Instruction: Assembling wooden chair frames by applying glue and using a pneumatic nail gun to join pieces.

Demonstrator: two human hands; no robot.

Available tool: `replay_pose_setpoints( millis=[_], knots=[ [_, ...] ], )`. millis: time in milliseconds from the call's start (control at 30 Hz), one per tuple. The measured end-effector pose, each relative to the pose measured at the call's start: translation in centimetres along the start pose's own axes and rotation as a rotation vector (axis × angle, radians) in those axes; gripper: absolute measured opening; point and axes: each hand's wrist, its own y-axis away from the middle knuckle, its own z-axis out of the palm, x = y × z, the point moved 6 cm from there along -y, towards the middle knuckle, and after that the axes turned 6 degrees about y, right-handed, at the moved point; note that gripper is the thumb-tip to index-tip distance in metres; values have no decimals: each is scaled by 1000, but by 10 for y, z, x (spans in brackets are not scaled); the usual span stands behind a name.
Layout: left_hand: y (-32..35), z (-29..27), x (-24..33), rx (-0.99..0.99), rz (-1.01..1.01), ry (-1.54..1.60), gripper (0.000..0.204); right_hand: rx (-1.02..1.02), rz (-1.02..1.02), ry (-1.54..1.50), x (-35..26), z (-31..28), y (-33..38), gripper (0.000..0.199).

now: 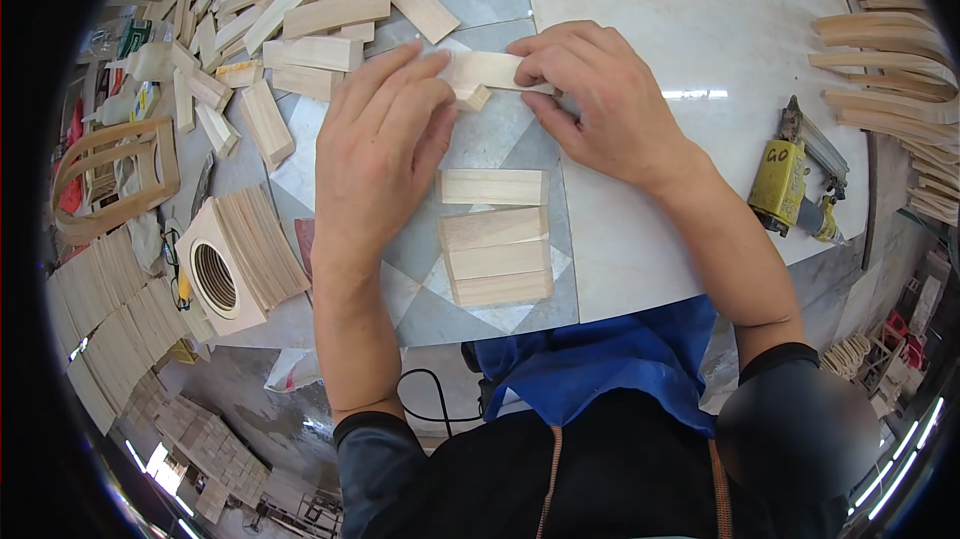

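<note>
My right hand (610, 104) pinches a flat pale wooden block (487, 70) between thumb and fingers at its right end. My left hand (380, 144) curls at the other side, its fingers closed about a shorter wooden block (472, 97) whose end pokes out at the fingertips. The two blocks touch or overlap; the left fingers hide part of the contact. Nearer me, a single wooden block (495, 187) lies crosswise above a group of similar wooden blocks (498, 257) placed edge to edge on the table.
A loose heap of wooden blocks (335, 14) covers the far left. A yellow nail gun (785, 179) lies at the right. Stacked square wooden panels with round holes (255, 249) stand at the near left. Curved wooden strips (890, 69) are piled along the right edge.
</note>
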Motion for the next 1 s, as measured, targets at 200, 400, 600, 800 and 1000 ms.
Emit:
replay_pose_setpoints(
  millis=[200,400,600,800,1000],
  knots=[
    [8,9,10,-174,18,39,22,17,46,-45,3,1,1,23],
    [9,-5,1,-20,-152,204,35,14,24,-53,1,1,0,23],
    [12,-6,-5,-94,-303,121,43,-14,17,-78,-1,4,1,25],
    [14,-3,-7,-135,-364,236,45,9,-7,-107,-1,2,0,32],
    [16,-1,-7,-178,-369,302,44,-24,13,-81,2,-1,1,38]
  ],
)
